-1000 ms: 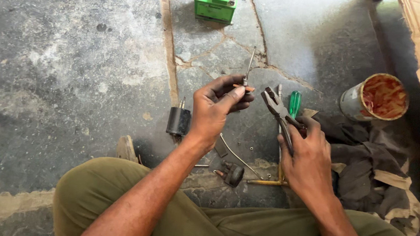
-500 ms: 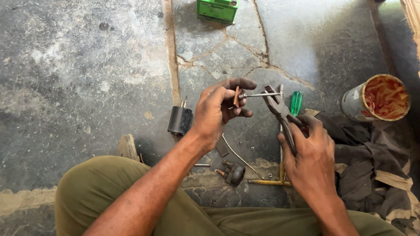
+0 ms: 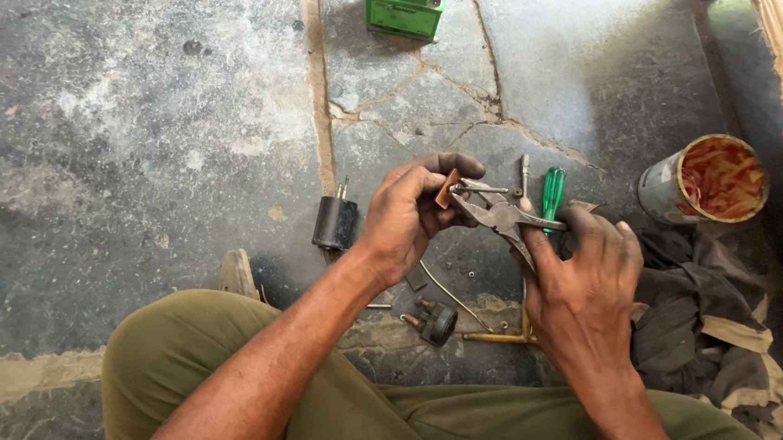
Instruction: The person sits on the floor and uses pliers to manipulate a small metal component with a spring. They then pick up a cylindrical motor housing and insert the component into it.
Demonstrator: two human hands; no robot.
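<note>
Right now the left hand [image 3: 408,214] is pinching a small copper piece [image 3: 448,188] while the right hand [image 3: 582,282] is squeezing pliers [image 3: 501,217] on it, so a slipping grip is probably risking it dropping onto the floor [image 3: 137,135].

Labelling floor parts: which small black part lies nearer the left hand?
The black cylinder with prongs, just left of the left hand. The round black part lies lower, nearer the knees.
</note>
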